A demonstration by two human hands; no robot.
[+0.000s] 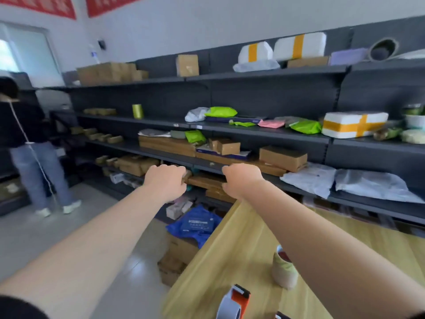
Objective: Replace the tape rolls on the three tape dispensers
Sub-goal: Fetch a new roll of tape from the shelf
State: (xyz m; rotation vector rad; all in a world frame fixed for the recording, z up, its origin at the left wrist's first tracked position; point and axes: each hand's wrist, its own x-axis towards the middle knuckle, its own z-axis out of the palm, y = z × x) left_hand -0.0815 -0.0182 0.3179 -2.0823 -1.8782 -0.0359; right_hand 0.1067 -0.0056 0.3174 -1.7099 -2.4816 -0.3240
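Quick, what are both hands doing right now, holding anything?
Left hand: stretched forward, fingers curled; whether it holds anything cannot be told.
Right hand: stretched forward, fingers curled; whether it holds anything cannot be told.

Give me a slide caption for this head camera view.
Both arms outstretched, left hand and right hand curled before parcel shelves; tape dispenser waits on wooden table.

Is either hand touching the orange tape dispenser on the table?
No. The orange tape dispenser lies untouched while both hands reach toward the shelves.
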